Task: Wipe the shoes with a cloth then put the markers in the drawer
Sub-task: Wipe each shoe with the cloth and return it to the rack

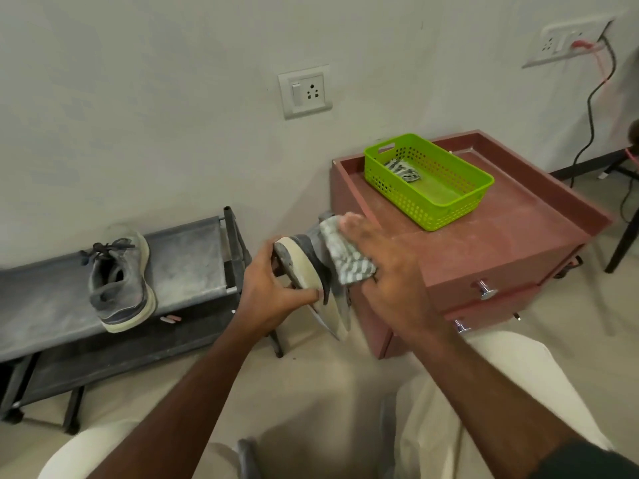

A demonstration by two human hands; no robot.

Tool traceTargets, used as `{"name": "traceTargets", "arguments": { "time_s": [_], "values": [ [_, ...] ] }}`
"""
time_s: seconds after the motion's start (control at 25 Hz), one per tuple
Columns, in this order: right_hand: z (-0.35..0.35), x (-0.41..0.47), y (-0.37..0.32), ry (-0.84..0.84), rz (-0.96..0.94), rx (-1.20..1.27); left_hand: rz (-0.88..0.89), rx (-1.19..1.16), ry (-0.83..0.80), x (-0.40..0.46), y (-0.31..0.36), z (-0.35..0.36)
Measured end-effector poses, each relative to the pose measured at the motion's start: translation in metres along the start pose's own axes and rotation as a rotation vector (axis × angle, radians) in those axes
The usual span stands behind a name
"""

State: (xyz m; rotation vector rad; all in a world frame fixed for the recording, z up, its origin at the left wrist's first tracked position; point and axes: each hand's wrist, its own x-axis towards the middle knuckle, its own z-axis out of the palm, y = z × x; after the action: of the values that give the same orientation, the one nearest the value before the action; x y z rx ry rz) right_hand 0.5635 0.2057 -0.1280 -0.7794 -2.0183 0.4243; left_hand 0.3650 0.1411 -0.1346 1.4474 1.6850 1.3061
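My left hand (268, 293) grips the heel of a grey shoe (311, 271) with a cream sole, held up in the air and tipped on its side. My right hand (380, 267) presses a grey-and-white striped cloth (340, 250) flat against the shoe's upper. The second grey shoe (119, 281) sits upright on the dark shoe rack (186, 261) at left. Small pink markers (170, 318) lie at the rack's front edge. The red-brown cabinet (484, 250) at right has a drawer with a metal knob (485, 292), and that drawer looks closed.
A green perforated basket (446, 195) with another striped cloth (403, 171) in it stands on the cabinet top. Wall sockets and hanging cables are behind. A dark chair leg (622, 243) stands at far right. My knees in light trousers fill the bottom.
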Motion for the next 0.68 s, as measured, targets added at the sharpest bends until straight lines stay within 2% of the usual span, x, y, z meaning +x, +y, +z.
{"name": "traceTargets", "arguments": {
  "time_s": [0.08,0.12,0.24,0.32,0.44,0.52,0.6,0.68],
  "values": [
    [0.013,-0.007,-0.013,-0.150,-0.182,-0.044,-0.006,-0.051,0.003,0.001,0.003,0.004],
    [0.016,-0.006,-0.007,-0.171,-0.184,-0.063,-0.018,-0.072,0.005,0.001,0.004,0.005],
    [0.010,0.009,0.020,-0.074,0.106,-0.062,-0.084,-0.155,0.026,0.003,-0.001,-0.003],
    [0.003,0.005,0.018,-0.008,0.152,-0.057,-0.119,-0.220,0.023,0.004,-0.001,-0.009],
    [0.010,-0.002,-0.017,-0.048,-0.096,0.017,-0.089,-0.192,-0.006,0.003,0.005,-0.006],
    [0.017,-0.001,-0.018,-0.107,-0.159,-0.004,-0.082,-0.194,-0.014,0.003,0.006,0.000],
    [0.019,0.004,-0.001,-0.105,-0.020,-0.008,-0.093,-0.197,0.009,0.002,0.003,-0.002],
    [0.009,0.009,0.013,0.024,0.191,0.005,-0.129,-0.239,0.030,0.003,0.000,-0.006]
  ]
}}
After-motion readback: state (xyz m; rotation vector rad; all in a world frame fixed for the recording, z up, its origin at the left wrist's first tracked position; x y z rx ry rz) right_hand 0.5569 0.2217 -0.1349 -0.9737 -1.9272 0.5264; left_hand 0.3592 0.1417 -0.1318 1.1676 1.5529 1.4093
